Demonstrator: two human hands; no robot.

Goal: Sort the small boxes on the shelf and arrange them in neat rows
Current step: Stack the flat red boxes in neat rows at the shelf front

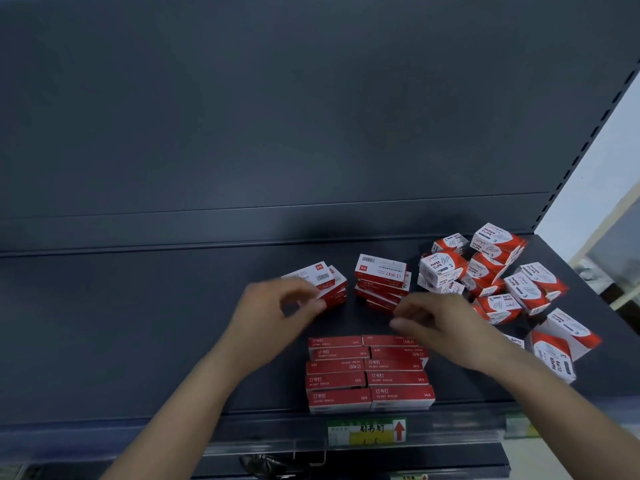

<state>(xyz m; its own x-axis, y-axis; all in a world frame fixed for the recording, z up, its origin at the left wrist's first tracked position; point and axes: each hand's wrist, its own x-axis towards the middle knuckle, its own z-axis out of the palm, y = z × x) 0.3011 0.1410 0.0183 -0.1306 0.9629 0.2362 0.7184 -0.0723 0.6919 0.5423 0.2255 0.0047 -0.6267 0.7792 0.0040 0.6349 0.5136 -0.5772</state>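
Gathering strays: left hand (277, 306) curls at staple-box stack (330, 287) beyond its fingertips, grip unclear (blur), right hand (433, 322) loosely curled, empty, near mid stack (381, 271); next prob. needs firm pinch, carry back to rows (336, 380) under wrists.

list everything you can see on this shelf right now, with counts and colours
staple boxes, neat block: ten showing on top, red, front middle of the shelf, two columns of five
staple boxes, left stack: a few, red and white, behind the block
staple boxes, middle stack: about four, red and white, untidy, right of the left stack
paper clip boxes: about ten, white and red, jumbled heap at right
shelf: one, dark grey
price label: one, white, yellow and green with a red arrow, on the front rail
left hand: at the left stack, grip blurred
right hand: fingers loosely curled, before the middle stack, holding nothing
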